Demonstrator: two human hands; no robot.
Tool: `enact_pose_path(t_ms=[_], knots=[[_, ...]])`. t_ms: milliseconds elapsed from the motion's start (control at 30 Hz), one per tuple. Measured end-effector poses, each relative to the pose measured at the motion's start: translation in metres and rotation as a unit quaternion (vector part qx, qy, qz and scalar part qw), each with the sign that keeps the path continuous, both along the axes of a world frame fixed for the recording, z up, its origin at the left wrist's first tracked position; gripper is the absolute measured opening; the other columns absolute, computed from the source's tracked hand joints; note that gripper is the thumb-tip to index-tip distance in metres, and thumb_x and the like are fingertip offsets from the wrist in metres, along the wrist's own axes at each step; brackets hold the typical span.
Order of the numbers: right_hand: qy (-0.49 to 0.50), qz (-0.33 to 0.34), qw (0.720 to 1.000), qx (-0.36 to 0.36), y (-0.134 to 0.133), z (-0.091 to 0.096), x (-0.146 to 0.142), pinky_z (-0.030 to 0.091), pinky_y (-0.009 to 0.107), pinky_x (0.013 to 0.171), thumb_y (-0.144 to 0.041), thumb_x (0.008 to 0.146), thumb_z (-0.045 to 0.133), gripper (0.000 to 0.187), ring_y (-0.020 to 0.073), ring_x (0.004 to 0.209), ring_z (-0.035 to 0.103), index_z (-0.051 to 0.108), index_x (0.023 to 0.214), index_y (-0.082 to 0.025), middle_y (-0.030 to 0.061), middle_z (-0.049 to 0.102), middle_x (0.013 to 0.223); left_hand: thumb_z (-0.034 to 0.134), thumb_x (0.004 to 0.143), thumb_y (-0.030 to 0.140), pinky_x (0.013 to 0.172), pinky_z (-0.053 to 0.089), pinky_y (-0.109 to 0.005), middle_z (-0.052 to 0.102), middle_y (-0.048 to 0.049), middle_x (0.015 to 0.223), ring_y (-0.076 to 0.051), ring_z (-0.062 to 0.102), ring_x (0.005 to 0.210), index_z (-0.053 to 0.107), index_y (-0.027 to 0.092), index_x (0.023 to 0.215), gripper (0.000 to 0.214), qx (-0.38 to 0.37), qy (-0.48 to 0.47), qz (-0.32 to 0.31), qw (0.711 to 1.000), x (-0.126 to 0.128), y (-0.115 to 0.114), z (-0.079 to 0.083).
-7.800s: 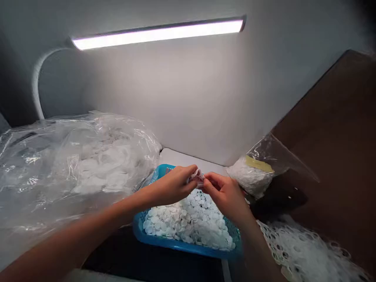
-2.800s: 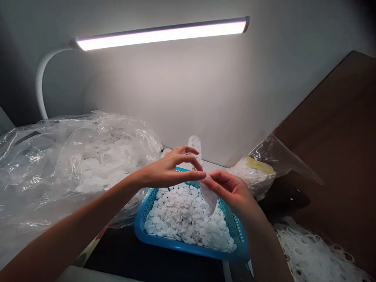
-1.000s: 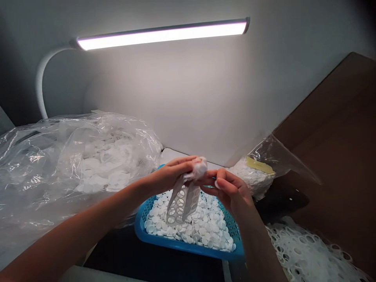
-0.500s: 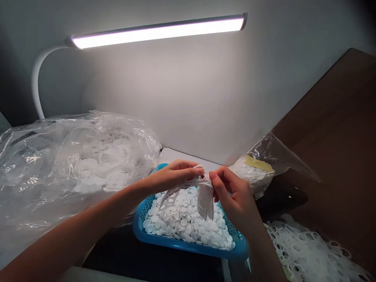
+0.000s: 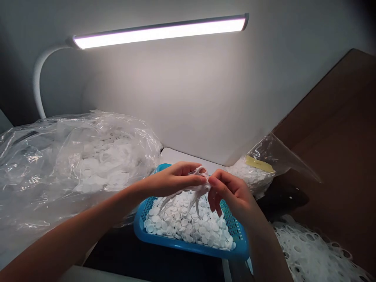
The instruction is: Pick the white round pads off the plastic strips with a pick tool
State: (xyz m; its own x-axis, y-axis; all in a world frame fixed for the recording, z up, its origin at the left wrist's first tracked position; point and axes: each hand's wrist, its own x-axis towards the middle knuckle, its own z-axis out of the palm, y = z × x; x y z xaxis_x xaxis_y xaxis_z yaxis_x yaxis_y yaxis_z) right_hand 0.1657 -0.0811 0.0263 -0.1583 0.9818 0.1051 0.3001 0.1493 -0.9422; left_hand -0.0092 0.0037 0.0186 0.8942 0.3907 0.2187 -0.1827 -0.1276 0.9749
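Observation:
Both hands meet above a blue plastic basket point(image 5: 164, 239) heaped with small white round discs point(image 5: 182, 224). My left hand point(image 5: 173, 181) pinches the top of a white punched strip point(image 5: 197, 190), a thin web full of round holes. Its loose ends dangle down toward the discs. My right hand point(image 5: 232, 194) pinches the same strip from the right, fingertips touching those of the left.
A big clear plastic bag point(image 5: 73, 160) of white sheets fills the left. A smaller clear bag point(image 5: 258, 172) with white material lies right of the basket. Punched white webbing point(image 5: 308, 254) is piled at the lower right, beside a brown board point(image 5: 337, 149). A lamp bar point(image 5: 158, 31) glows overhead.
The strip was whole and held upright, then folded and hanging. Now it is stretched thin between my fingers, with only narrow webbing left dangling over the basket.

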Motion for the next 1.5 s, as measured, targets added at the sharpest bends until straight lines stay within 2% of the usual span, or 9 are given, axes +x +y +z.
enact_pose_path(t_ms=[267, 467, 567, 767, 967, 1067, 1200, 1300, 1500], knots=[[0.098, 0.026, 0.995, 0.003, 0.007, -0.006, -0.003, 0.056, 0.023, 0.057, -0.035, 0.087, 0.054, 0.021, 0.0141, 0.073, 0.066, 0.058, 0.075, -0.018, 0.0017, 0.066, 0.075, 0.044, 0.081, 0.019, 0.055, 0.033, -0.021, 0.044, 0.0017, 0.067, -0.009, 0.041, 0.06, 0.047, 0.014, 0.073, 0.01, -0.093, -0.035, 0.019, 0.995, 0.005, 0.006, -0.005], [0.133, 0.049, 0.99, 0.005, 0.005, -0.005, -0.003, 0.056, 0.027, 0.078, -0.026, 0.086, 0.053, 0.018, 0.0164, 0.098, 0.062, 0.057, 0.071, -0.018, 0.0035, 0.064, 0.101, 0.04, 0.069, 0.023, 0.044, 0.031, -0.018, 0.038, 0.0024, 0.055, -0.008, 0.033, 0.048, 0.038, 0.017, 0.062, 0.01, -0.234, -0.094, 0.021, 0.968, 0.007, 0.011, -0.004], [0.127, 0.046, 0.991, 0.024, 0.006, -0.006, -0.002, 0.056, 0.025, 0.071, -0.027, 0.085, 0.051, 0.019, 0.0162, 0.095, 0.06, 0.058, 0.07, -0.018, 0.003, 0.06, 0.101, 0.04, 0.068, 0.023, 0.045, 0.035, -0.018, 0.042, 0.0011, 0.055, -0.009, 0.038, 0.049, 0.039, 0.016, 0.062, 0.009, -0.268, -0.082, 0.02, 0.96, 0.005, 0.011, -0.002], [-0.044, -0.119, 0.988, 0.084, 0.015, -0.013, 0.011, 0.036, 0.02, 0.045, -0.037, 0.084, 0.052, 0.03, 0.007, 0.049, 0.041, 0.047, 0.062, -0.018, -0.0037, 0.046, 0.062, 0.041, 0.062, 0.023, 0.042, 0.034, -0.018, 0.035, 0.0024, 0.052, -0.007, 0.033, 0.044, 0.036, 0.017, 0.059, 0.008, -0.297, -0.072, 0.063, 0.95, 0.005, 0.013, -0.001], [-0.238, -0.142, 0.955, 0.101, 0.018, -0.015, 0.016, 0.031, 0.022, 0.049, -0.049, 0.083, 0.054, 0.041, 0.0096, 0.054, 0.039, 0.044, 0.058, -0.018, -0.003, 0.043, 0.058, 0.042, 0.061, 0.023, 0.041, 0.032, -0.017, 0.032, 0.0029, 0.052, -0.007, 0.03, 0.044, 0.035, 0.018, 0.059, 0.009, -0.311, -0.072, 0.058, 0.946, 0.006, 0.016, -0.001], [-0.18, -0.156, 0.966, 0.097, 0.017, -0.014, 0.008, 0.036, 0.023, 0.054, -0.054, 0.083, 0.053, 0.038, 0.0114, 0.06, 0.045, 0.048, 0.066, -0.02, -0.0017, 0.048, 0.065, 0.041, 0.062, 0.023, 0.041, 0.031, -0.017, 0.031, 0.0029, 0.052, -0.008, 0.029, 0.044, 0.034, 0.018, 0.06, 0.009, -0.31, -0.064, 0.037, 0.948, 0.005, 0.015, -0.001], [0.002, -0.034, 0.998, 0.061, 0.016, -0.012, -0.002, 0.044, 0.025, 0.072, -0.05, 0.086, 0.051, 0.029, 0.0147, 0.085, 0.055, 0.052, 0.096, -0.023, 0.0021, 0.058, 0.092, 0.041, 0.063, 0.024, 0.042, 0.032, -0.018, 0.031, 0.0024, 0.052, -0.008, 0.03, 0.045, 0.036, 0.017, 0.059, 0.009, -0.302, -0.017, 0.063, 0.951, 0.005, 0.011, -0.001], [0.091, 0.026, 0.996, -0.001, 0.015, -0.012, -0.002, 0.044, 0.022, 0.071, -0.042, 0.084, 0.059, 0.022, 0.012, 0.081, 0.055, 0.052, 0.093, -0.023, 0.0002, 0.058, 0.087, 0.041, 0.063, 0.024, 0.041, 0.03, -0.018, 0.03, 0.0029, 0.05, -0.008, 0.028, 0.043, 0.036, 0.017, 0.058, 0.01, -0.286, 0.002, 0.069, 0.956, 0.006, 0.01, -0.002], [0.143, -0.009, 0.988, -0.048, 0.015, -0.011, 0.011, 0.042, 0.019, 0.064, -0.036, 0.08, 0.066, 0.018, 0.0088, 0.071, 0.053, 0.059, 0.085, -0.021, -0.0008, 0.059, 0.08, 0.039, 0.067, 0.024, 0.043, 0.027, -0.018, 0.032, 0.0025, 0.055, -0.008, 0.027, 0.047, 0.038, 0.016, 0.06, 0.01, -0.21, -0.011, 0.03, 0.977, 0.007, 0.015, -0.005]])
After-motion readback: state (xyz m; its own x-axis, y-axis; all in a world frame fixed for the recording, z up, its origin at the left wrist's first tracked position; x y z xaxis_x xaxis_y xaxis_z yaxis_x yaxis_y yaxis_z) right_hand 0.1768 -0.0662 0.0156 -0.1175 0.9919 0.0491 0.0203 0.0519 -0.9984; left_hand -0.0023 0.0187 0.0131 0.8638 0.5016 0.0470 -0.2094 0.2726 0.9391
